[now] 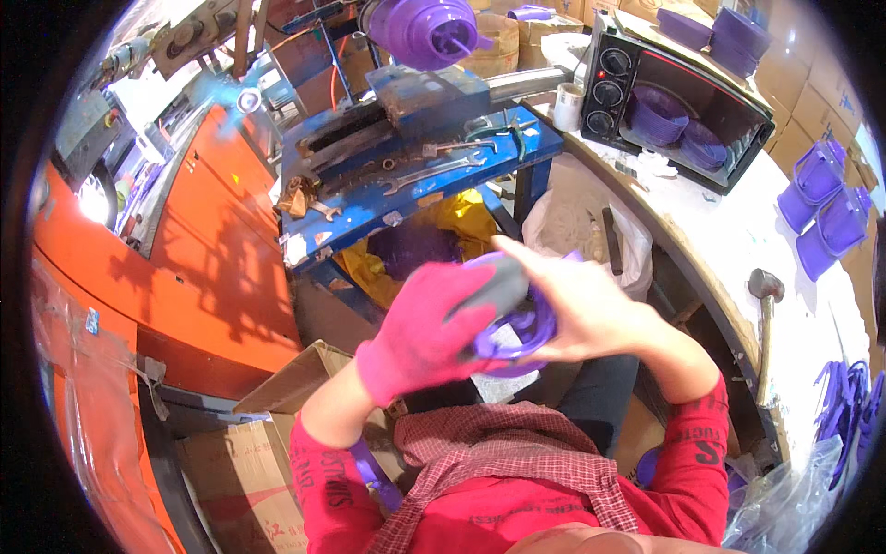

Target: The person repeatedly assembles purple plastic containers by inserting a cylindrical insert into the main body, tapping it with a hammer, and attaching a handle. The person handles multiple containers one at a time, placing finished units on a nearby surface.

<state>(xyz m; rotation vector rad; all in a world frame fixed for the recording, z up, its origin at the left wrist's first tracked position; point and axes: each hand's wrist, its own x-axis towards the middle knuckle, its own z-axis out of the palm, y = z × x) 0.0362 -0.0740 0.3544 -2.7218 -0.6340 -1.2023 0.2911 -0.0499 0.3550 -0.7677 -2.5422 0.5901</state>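
Note:
Between my hands, in front of my body, is a purple round plastic part (543, 325) with a ring-like rim. Its upper side is largely covered by my fingers, so I cannot tell its exact kind. My left hand (420, 323), in a pink glove with grey fingertips, grips it from the left and top. The bare right hand (591, 309) is closed around its right side, thumb and fingers along the rim.
A blue workbench (365, 217) ahead carries a wrench (434, 174) and other tools. An orange machine (221, 249) stands left, above a cardboard box (235, 471). On the right-hand white table (701, 231) are a black oven (678, 115), a mallet (764, 286) and purple containers (817, 180).

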